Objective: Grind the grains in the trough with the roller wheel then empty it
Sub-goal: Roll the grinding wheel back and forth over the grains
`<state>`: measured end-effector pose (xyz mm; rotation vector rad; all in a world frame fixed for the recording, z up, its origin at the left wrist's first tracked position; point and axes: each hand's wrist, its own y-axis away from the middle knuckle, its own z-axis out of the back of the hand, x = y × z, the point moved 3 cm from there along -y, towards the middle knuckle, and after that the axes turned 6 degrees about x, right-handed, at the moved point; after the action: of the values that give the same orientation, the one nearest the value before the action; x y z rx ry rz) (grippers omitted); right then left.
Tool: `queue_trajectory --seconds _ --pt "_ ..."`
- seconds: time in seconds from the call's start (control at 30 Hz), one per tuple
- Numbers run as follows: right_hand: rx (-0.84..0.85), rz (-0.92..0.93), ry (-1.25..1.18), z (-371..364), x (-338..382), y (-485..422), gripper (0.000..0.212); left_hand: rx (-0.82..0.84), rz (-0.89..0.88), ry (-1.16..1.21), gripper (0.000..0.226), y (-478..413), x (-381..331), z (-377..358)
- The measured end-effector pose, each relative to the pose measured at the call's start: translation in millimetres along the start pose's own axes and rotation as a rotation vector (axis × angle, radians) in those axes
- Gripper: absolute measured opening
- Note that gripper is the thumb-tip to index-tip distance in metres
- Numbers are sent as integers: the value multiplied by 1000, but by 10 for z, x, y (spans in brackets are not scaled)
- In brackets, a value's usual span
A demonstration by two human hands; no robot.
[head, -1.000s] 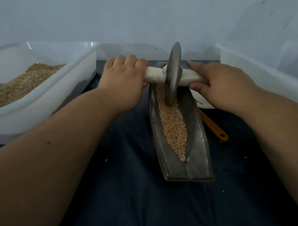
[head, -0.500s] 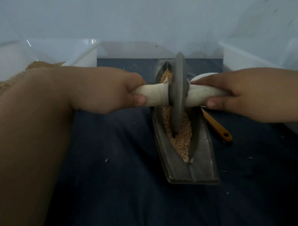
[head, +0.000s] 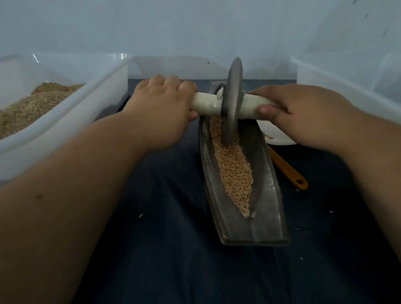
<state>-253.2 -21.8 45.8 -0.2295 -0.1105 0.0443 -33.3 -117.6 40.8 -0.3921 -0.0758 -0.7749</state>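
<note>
A dark boat-shaped metal trough (head: 266, 213) lies lengthwise on the dark blue cloth, with tan grains (head: 234, 173) along its groove. The grey roller wheel (head: 232, 103) stands upright in the far half of the trough, its lower edge in the grains. A white axle handle (head: 207, 104) runs through the wheel. My left hand (head: 161, 111) grips the left end of the handle and my right hand (head: 303, 114) grips the right end. The far tip of the trough is hidden behind the wheel and handle.
A white plastic tub (head: 59, 128) with ground grain (head: 21, 111) stands at the left. Another white tub (head: 352, 86) stands at the right. A white dish (head: 278, 138) and an orange-handled tool (head: 289, 173) lie right of the trough. Loose grains dot the cloth.
The wheel rolled toward me to mid-trough half a second ago and has now rolled back to the far half, both hands moving with it. The view has tilted accordingly.
</note>
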Motion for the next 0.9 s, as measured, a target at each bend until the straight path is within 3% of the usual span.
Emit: queue_trajectory --seconds 0.17,0.23,0.33,0.43,0.53,0.73,0.9 --pt "254 23 -2 252 195 254 70 355 -85 123 25 198 84 189" --pt "333 51 -22 316 253 368 67 400 -120 82 28 294 71 266" --pt "326 76 8 339 298 437 45 375 -164 48 33 350 29 307" --pt "270 92 92 298 265 435 56 339 -144 67 28 301 25 275" --pt "130 67 157 166 128 308 51 282 -89 90 25 203 58 153" --pt "-182 -153 368 -83 10 -120 22 -93 102 -2 22 -63 0 -31" --pt "-139 -165 364 -107 -27 -117 14 -124 134 -53 14 -100 -32 -35"
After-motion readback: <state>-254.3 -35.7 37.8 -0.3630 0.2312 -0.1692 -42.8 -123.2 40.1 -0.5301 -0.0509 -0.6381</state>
